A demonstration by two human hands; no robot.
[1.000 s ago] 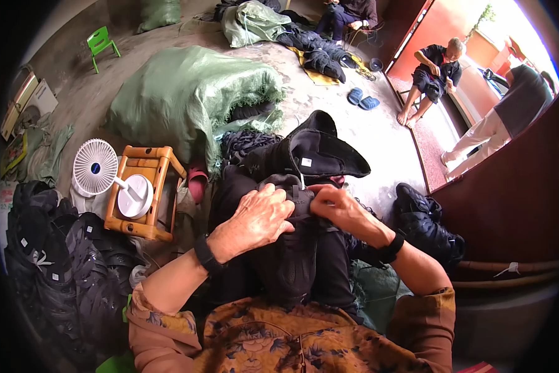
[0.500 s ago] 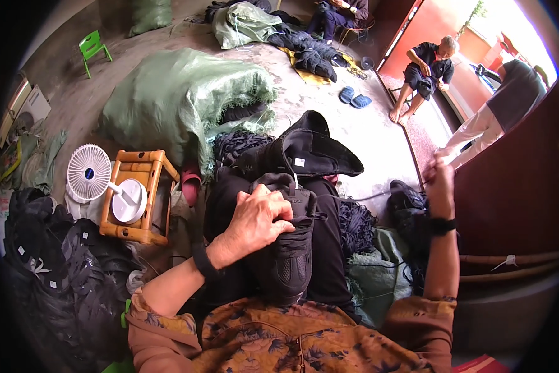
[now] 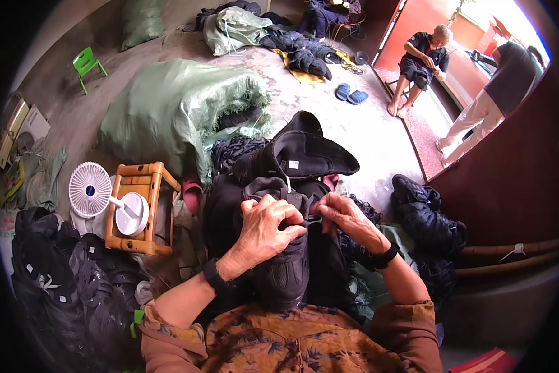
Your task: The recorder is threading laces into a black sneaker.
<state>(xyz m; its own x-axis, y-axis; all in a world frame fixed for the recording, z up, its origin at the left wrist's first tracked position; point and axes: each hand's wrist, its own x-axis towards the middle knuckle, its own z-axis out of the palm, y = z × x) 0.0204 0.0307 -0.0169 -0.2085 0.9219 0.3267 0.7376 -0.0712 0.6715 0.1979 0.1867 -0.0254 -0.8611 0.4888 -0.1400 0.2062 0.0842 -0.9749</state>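
A black boot [image 3: 284,267] lies across my lap with its toe toward me. At its far end a wide black collar [image 3: 314,149] with a small white label gapes; I cannot tell whether it belongs to the same boot. My left hand [image 3: 268,230] curls its fingers over the boot's laced front, thumb bent toward the forefinger. On the boot's right edge my right hand [image 3: 348,217] pinches thumb and forefinger together by the eyelets, where a dark shoelace ran a moment ago. The lace is mostly hidden by the fingers now. Black bands circle both wrists.
At left, a white fan [image 3: 130,214] sits on a bamboo stool [image 3: 161,248], beside piled black boots [image 3: 74,280]. A green sack [image 3: 161,112] bulges ahead. More boots [image 3: 425,211] lie right, by a dark red door [image 3: 516,205]. Another person [image 3: 425,62] sits near the doorway.
My right hand has come back from far out on the right, where it held the lace stretched, to the boot's right edge. My left hand stays on the boot.
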